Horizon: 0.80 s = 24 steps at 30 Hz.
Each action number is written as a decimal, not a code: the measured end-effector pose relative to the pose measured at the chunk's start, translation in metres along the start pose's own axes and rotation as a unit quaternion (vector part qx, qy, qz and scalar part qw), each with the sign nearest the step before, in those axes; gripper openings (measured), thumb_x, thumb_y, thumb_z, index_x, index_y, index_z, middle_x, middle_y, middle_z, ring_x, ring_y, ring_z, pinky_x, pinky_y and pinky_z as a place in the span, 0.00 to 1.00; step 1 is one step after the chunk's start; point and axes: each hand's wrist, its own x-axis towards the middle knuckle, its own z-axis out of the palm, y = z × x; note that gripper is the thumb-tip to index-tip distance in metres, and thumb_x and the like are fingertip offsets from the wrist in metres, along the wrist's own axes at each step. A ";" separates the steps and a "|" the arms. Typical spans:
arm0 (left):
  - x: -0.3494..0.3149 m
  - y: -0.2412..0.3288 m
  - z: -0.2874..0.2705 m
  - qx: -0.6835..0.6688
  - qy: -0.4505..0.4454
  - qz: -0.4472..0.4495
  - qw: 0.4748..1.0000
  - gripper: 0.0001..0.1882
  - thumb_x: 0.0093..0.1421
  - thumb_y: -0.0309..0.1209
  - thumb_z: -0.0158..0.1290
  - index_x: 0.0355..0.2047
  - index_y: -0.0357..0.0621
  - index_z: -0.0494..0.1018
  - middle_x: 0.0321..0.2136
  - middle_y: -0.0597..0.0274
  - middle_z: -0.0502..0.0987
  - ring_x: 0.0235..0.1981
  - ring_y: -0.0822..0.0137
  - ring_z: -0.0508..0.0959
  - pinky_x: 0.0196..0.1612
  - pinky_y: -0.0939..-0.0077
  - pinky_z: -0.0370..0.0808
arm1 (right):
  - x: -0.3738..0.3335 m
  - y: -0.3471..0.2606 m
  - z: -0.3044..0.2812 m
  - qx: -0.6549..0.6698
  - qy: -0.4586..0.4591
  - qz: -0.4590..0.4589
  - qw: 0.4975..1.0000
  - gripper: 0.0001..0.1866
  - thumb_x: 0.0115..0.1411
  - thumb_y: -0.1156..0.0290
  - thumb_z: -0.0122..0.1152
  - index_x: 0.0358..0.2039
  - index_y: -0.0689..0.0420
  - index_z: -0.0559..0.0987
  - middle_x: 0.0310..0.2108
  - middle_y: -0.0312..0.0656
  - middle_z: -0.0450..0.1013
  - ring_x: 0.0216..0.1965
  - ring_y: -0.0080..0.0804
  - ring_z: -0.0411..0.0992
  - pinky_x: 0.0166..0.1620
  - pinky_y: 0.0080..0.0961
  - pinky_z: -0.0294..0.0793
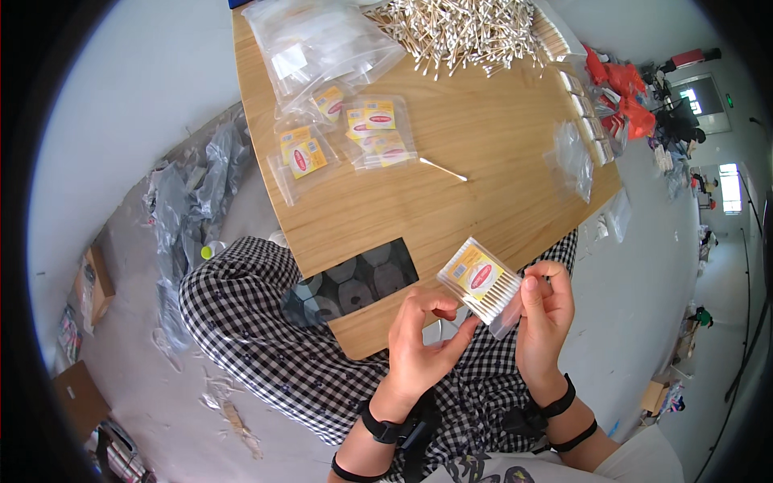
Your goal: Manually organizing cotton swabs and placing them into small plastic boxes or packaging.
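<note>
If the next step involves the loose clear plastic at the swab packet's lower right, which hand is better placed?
Likely the right hand: its thumb is beside that loose clear plastic. The left hand is at the packet's lower left edge, farther from it.

I hold packet (483, 283): glossy clear plastic, smooth paper label (477, 270) | table (499, 133): smooth wood grain, light sheen | swabs (463, 34): wood-look sticks, fluffy matt tips | bags (326, 48): thin, wrinkled, clear plastic | my trousers (241, 310): matt woven cloth | sheeting (187, 213): crumpled, shiny plastic
</note>
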 end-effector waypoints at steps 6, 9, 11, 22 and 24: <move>-0.001 -0.007 0.000 -0.199 0.038 -0.065 0.977 0.21 0.52 0.11 0.53 0.43 0.41 0.62 0.40 0.58 0.70 0.38 0.70 0.74 0.44 0.75 0.73 | 0.001 0.006 -0.005 0.031 -0.028 -0.010 0.999 0.06 0.67 0.71 0.51 0.38 0.59 0.67 0.21 0.32 0.69 0.16 0.13 0.62 0.25 0.11 0.58; 0.004 0.003 -0.005 -0.288 0.059 -0.148 0.944 0.16 0.56 0.20 0.47 0.46 0.37 0.60 0.40 0.55 0.70 0.40 0.66 0.76 0.43 0.68 0.80 | 0.001 0.007 -0.005 0.043 -0.026 0.008 0.999 0.05 0.67 0.71 0.51 0.39 0.58 0.67 0.21 0.32 0.68 0.16 0.14 0.61 0.24 0.11 0.59; 0.003 0.004 -0.006 -0.290 0.061 -0.151 0.943 0.16 0.56 0.20 0.47 0.45 0.37 0.61 0.40 0.55 0.71 0.40 0.66 0.76 0.43 0.69 0.80 | 0.001 0.007 -0.005 0.047 -0.028 0.016 0.998 0.06 0.67 0.70 0.51 0.39 0.58 0.67 0.21 0.32 0.68 0.16 0.14 0.61 0.24 0.11 0.58; -0.001 -0.001 -0.012 -0.311 0.052 -0.125 0.941 0.12 0.59 0.20 0.53 0.43 0.37 0.67 0.41 0.59 0.72 0.38 0.71 0.74 0.44 0.77 0.72 | 0.000 0.006 -0.006 0.019 -0.069 0.011 0.997 0.06 0.67 0.70 0.51 0.39 0.59 0.67 0.24 0.34 0.69 0.17 0.15 0.63 0.23 0.12 0.60; -0.001 -0.004 -0.011 -0.279 0.064 -0.108 0.952 0.12 0.56 0.18 0.55 0.41 0.37 0.68 0.40 0.59 0.72 0.37 0.72 0.73 0.43 0.78 0.72 | -0.001 0.008 -0.008 -0.003 -0.078 -0.019 0.997 0.06 0.67 0.71 0.50 0.40 0.60 0.67 0.25 0.35 0.69 0.18 0.15 0.63 0.24 0.12 0.61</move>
